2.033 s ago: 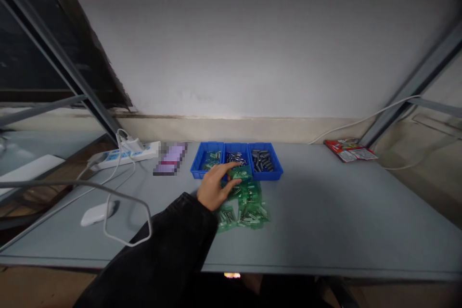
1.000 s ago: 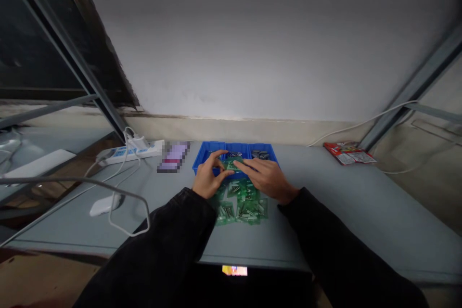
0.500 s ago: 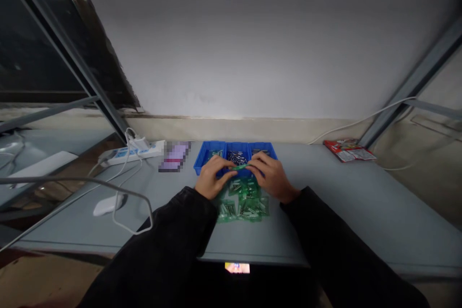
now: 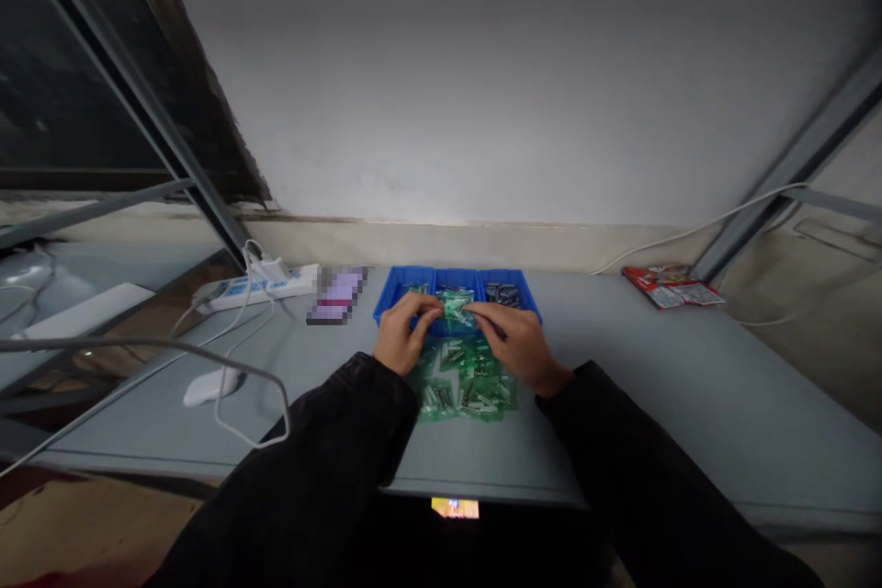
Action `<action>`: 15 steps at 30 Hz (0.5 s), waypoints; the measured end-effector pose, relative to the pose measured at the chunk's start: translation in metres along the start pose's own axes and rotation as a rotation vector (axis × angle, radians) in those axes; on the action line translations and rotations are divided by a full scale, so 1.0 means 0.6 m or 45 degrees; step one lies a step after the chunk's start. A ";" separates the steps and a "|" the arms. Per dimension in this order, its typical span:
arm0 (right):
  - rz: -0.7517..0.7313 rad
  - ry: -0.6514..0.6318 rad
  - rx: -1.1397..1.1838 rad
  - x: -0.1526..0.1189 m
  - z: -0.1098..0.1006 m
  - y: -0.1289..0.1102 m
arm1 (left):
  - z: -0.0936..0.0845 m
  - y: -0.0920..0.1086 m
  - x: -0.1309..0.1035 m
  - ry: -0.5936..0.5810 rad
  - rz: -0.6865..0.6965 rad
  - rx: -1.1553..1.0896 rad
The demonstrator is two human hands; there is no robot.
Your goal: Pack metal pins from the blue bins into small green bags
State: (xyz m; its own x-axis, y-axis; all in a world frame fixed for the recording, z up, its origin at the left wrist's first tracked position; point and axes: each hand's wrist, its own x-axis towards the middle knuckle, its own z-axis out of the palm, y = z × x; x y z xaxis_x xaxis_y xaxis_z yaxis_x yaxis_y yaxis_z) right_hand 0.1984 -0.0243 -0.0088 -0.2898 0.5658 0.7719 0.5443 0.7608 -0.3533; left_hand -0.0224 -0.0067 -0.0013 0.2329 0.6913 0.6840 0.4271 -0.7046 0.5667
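Note:
Between my two hands is a small green clear plastic bag (image 4: 455, 306) with little parts showing inside. My left hand (image 4: 406, 329) pinches its left edge, and my right hand (image 4: 514, 340) pinches the right edge. The bag hangs in front of the middle one of three blue bins (image 4: 455, 277), hiding most of that bin's contents. Dark cylindrical pieces (image 4: 503, 294) lie in the right bin; small parts partly show in the left one. Below my hands, several filled green bags (image 4: 475, 390) with metal pins lie on the grey table (image 4: 475, 464).
To the left are a purple pixelated phone-like item (image 4: 337, 296), a white power strip (image 4: 268, 285) with cables, and a white mouse-like object (image 4: 210, 386). A red packet (image 4: 672, 286) lies at the right, near a metal frame post (image 4: 758, 193).
The green bag, seen almost edge-on before, now faces me flat and upright between my hands. My right hand has turned slightly, baring the dark pieces in the right bin.

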 end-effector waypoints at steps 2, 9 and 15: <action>0.023 0.061 -0.006 0.000 0.003 0.003 | -0.001 0.000 0.002 -0.035 0.053 0.024; 0.100 0.029 -0.099 0.002 -0.001 -0.004 | -0.006 0.000 0.007 -0.014 0.103 0.091; 0.128 -0.004 -0.075 0.003 -0.010 -0.012 | -0.066 -0.049 0.048 0.189 -0.112 0.259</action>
State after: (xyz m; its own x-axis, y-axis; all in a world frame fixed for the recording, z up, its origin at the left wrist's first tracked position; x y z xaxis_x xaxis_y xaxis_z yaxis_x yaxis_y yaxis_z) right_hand 0.1986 -0.0308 -0.0013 -0.2339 0.6394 0.7325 0.6159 0.6804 -0.3972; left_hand -0.0629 0.0278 0.0203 0.0628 0.7065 0.7049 0.6106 -0.5859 0.5328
